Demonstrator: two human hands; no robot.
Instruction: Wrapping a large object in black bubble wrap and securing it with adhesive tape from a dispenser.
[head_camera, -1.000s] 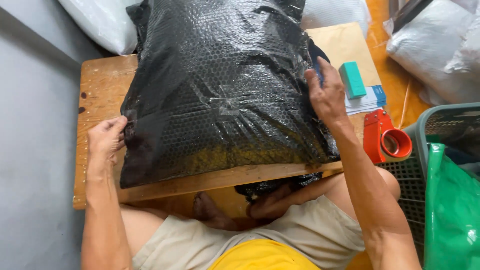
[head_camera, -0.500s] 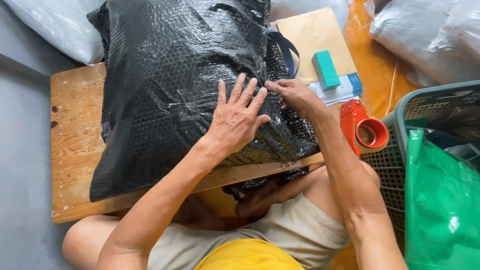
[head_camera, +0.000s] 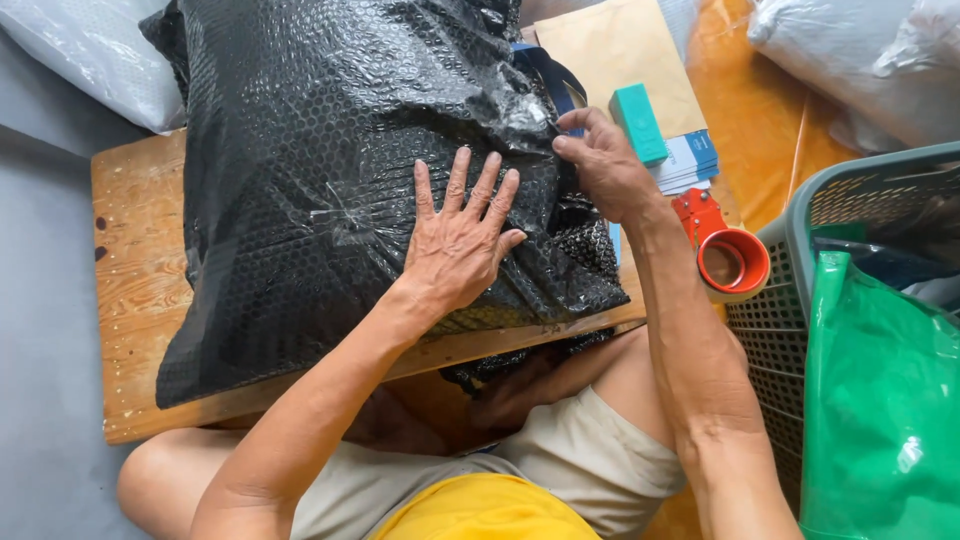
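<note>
A large parcel wrapped in black bubble wrap (head_camera: 330, 170) lies on a low wooden board (head_camera: 135, 290) over my lap. My left hand (head_camera: 462, 240) rests flat on the parcel's right half, fingers spread. My right hand (head_camera: 600, 165) presses and pinches the wrap at the parcel's right edge, where clear tape crosses it. A dark blue strap (head_camera: 553, 78) sticks out from under the wrap just above that hand.
An orange tape dispenser (head_camera: 728, 250) sits right of the board. A teal box (head_camera: 640, 122) lies on blue-and-white booklets (head_camera: 690, 160) beside a brown envelope (head_camera: 620, 50). A grey mesh basket (head_camera: 800, 250) holds a green bag (head_camera: 880, 400). White plastic bags (head_camera: 90, 50) lie behind.
My left hand left the parcel's left edge and came across to lie flat on its right half. My right hand stayed at the right edge. The view shifted right.
</note>
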